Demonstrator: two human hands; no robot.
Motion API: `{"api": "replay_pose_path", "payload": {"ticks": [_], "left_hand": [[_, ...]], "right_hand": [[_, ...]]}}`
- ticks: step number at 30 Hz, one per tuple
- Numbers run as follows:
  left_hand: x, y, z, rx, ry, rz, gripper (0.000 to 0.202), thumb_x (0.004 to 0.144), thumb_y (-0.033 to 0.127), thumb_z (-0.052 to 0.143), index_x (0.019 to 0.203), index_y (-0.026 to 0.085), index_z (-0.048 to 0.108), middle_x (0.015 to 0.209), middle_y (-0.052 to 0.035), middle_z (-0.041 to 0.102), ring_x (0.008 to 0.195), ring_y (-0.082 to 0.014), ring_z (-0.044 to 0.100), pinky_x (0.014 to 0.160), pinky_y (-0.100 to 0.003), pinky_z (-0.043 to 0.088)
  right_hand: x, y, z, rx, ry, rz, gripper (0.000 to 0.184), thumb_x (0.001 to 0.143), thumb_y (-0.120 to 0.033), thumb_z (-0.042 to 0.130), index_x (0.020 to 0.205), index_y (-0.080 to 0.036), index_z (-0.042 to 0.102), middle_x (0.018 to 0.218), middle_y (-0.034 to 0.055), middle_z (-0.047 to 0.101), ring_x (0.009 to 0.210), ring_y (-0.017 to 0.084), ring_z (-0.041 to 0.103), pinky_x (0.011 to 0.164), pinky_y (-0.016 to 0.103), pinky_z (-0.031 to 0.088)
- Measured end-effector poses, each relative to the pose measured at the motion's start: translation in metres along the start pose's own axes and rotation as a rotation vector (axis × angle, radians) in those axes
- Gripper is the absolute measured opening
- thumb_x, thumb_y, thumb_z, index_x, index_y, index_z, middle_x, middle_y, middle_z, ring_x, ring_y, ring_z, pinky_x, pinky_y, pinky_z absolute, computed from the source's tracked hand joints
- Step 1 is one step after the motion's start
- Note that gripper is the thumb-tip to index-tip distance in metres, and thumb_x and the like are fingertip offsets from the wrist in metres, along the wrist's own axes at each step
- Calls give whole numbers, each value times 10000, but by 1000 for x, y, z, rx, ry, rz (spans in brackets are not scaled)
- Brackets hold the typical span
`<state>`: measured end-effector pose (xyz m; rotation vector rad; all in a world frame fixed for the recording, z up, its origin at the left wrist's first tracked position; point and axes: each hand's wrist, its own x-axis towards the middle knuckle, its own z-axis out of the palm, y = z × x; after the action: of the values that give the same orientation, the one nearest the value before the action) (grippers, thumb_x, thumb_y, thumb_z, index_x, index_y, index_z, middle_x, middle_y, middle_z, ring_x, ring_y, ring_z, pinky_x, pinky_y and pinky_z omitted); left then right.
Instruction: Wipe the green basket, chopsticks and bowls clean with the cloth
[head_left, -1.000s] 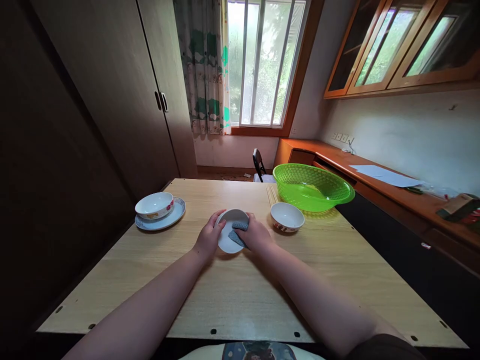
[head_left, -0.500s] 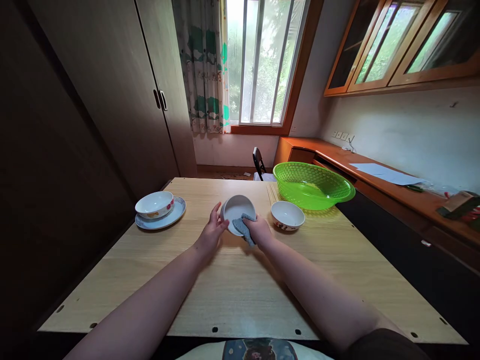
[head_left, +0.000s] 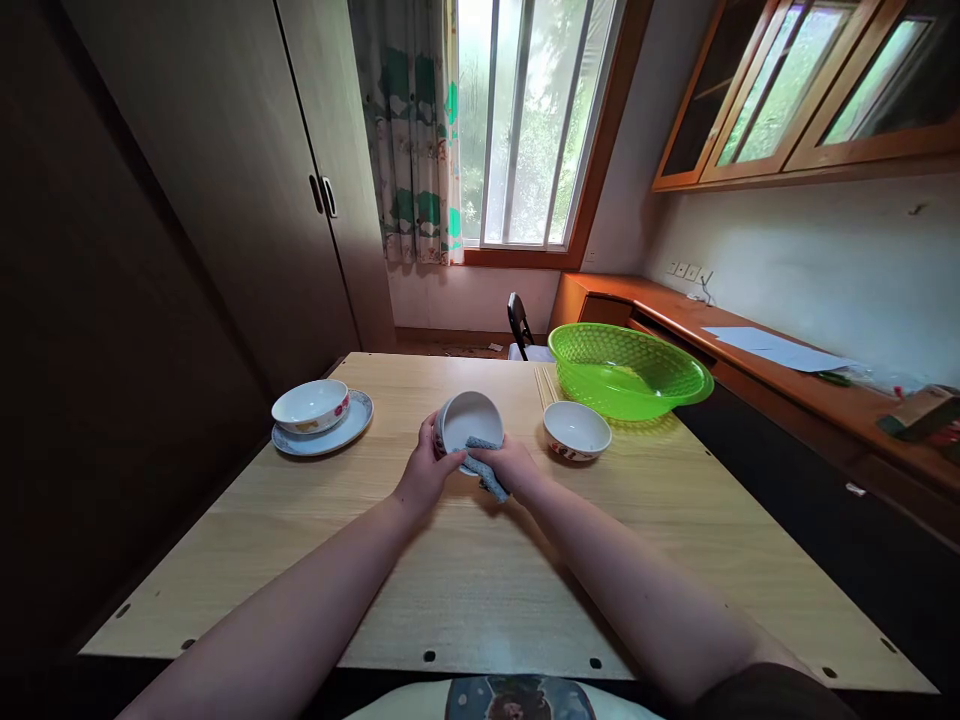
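Note:
A white bowl (head_left: 470, 415) is held up over the middle of the table, tilted so that its inside faces me. My left hand (head_left: 427, 470) grips its left side, the thumb over the near rim and the fingers hidden behind. A grey-blue cloth (head_left: 486, 472) is pinched in my right hand (head_left: 513, 464), which presses it against the bowl's lower right rim. Part of the cloth hangs below the rim. To the right, a second white bowl (head_left: 577, 428) with a red pattern outside stands upright on the table.
On the left, a flowered bowl (head_left: 311, 404) sits on a blue-rimmed plate (head_left: 352, 432). A green plastic basket (head_left: 630, 375) stands at the back right of the wooden table (head_left: 465, 590), with chopsticks (head_left: 545, 385) beside it. Beyond are a chair (head_left: 519, 320) and a side desk (head_left: 667, 305).
The bowl has shifted slightly left and turned a little. My left hand has closed round its side, thumb now on the near rim. My right hand has moved the cloth along the rim.

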<state>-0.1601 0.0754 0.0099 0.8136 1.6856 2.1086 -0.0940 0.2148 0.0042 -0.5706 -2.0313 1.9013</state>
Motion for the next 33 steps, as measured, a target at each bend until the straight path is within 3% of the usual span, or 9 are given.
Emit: {"api": "replay_pose_path", "payload": {"ticks": [5,10,17,23,30,33], "left_hand": [[0,4,-2,56,5,-14,630,675,305,633,1257,206,414,1123,-59,585,1015,-206,549,837,-328,468],[-1,4,-3,88,-29,-46,635,683,348,624,1264,197,415,1150,-77,590,998,-217,564,775,-322,491],[1,-4,-8,136,23,5,567,746,362,582,1270,197,440,1229,-86,583,1116,-241,545,930,-370,441],[2,-1,-9,154,56,32,540,754,340,562,1260,176,464,1208,-88,601,1090,-234,563,924,-358,444],[0,6,-7,181,-39,-44,558,746,408,574,1242,165,493,1044,-79,654,902,-232,611,679,-313,500],[-1,5,-6,180,-36,-20,534,758,407,566,1225,155,506,1077,-89,653,951,-241,606,758,-339,498]], "right_hand": [[10,-3,-12,-223,80,-83,410,637,-271,709,1020,-160,614,949,83,704,861,222,651,743,318,499],[14,-7,-22,-394,208,-97,579,651,-353,734,1167,-158,557,955,95,700,868,225,652,763,330,484],[13,5,-12,-297,93,-57,454,602,-300,765,1003,-155,610,930,79,706,852,222,659,727,319,499],[14,9,-9,-223,8,-78,423,588,-288,774,968,-177,625,927,59,706,846,225,655,719,326,500],[13,-8,-22,-413,205,-102,621,586,-366,784,1135,-164,576,850,47,675,745,190,633,659,286,455],[11,-13,-23,-430,259,-120,632,593,-391,780,1147,-166,574,865,52,670,756,188,632,668,279,449]]}}
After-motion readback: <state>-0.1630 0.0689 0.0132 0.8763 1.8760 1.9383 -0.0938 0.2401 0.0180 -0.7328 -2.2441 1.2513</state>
